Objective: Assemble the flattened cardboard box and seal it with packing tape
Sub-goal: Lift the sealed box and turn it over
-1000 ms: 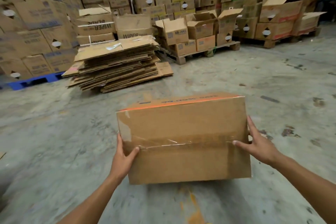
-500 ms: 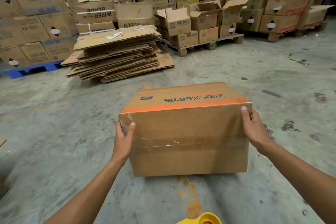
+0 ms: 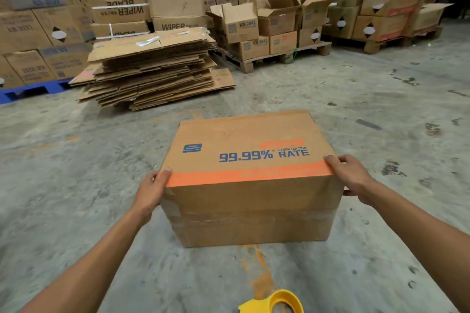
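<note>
A brown cardboard box [image 3: 250, 193] stands assembled on the concrete floor in front of me. Its upper face carries blue "99.99% RATE" print and an orange band. Clear tape runs across the side facing me. My left hand [image 3: 151, 192] grips the box's left end at the near upper corner. My right hand [image 3: 349, 176] holds the right end, fingers curled over the top edge. A yellow tape dispenser [image 3: 276, 302] lies on the floor at the bottom edge of the view, partly cut off.
A stack of flattened cardboard boxes [image 3: 152, 68] lies on the floor ahead to the left. Wooden pallets [image 3: 279, 54] with open and closed cartons stand behind. Walls of stacked cartons fill the back and left, on a blue pallet [image 3: 33, 89].
The box has tipped away from me, so the taped face now points toward me and the printed face points up. Both hands shifted up to the near upper corners. The tape dispenser came into view.
</note>
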Action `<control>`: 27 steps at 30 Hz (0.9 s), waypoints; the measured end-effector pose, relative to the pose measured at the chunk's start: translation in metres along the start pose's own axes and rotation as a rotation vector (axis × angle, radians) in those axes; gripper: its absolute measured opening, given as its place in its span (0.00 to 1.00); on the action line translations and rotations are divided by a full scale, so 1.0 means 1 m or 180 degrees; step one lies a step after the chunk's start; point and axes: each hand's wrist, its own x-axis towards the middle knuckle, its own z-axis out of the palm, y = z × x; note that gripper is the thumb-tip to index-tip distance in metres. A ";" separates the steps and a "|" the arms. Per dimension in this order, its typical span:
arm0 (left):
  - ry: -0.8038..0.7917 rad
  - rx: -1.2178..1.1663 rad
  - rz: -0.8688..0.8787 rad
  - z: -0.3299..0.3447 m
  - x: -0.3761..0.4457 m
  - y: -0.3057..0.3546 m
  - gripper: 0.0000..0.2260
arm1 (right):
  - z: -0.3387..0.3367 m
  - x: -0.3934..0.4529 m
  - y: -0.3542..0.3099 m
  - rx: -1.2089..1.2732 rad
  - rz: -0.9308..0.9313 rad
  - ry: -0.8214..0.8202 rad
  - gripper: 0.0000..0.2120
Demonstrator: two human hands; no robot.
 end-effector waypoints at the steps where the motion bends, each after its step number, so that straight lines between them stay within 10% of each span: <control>1: -0.0187 0.0056 -0.0181 -0.004 0.005 0.006 0.17 | -0.002 0.002 -0.004 -0.0056 0.0077 -0.0142 0.22; 11: -0.0648 0.0661 -0.0272 0.005 0.048 0.027 0.39 | 0.002 0.038 -0.018 0.0127 -0.0090 -0.0640 0.26; 17: -0.0870 -0.0077 -0.0499 0.003 0.051 0.018 0.24 | 0.004 0.058 -0.012 0.0731 0.0084 -0.1183 0.38; 27: -0.0689 -0.0511 -0.0313 -0.016 0.016 0.001 0.28 | 0.004 0.035 0.002 0.0899 -0.0545 -0.1282 0.47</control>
